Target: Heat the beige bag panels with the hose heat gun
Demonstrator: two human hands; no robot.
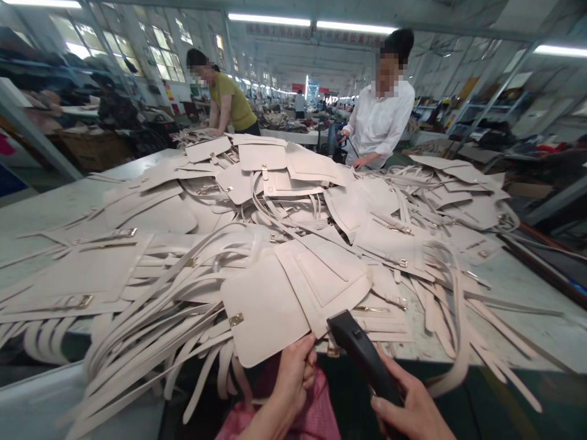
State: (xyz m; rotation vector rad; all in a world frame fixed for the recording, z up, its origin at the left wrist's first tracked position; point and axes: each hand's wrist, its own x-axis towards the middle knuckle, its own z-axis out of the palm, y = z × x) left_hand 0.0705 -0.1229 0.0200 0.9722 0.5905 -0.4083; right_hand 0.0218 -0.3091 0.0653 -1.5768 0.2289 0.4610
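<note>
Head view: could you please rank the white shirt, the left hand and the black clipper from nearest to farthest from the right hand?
1. Black clipper: in the right hand.
2. Left hand: to its left.
3. White shirt: across the table.

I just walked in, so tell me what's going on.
The wearer's left hand pinches a pale piece by its edge; the right hand holds a black tool, its head near the piece. More pieces and straps lie heaped across the table. Beyond them are a person in white and a person in olive.

Overhead banner (330, 36) — small, blurred, no readable text
</note>
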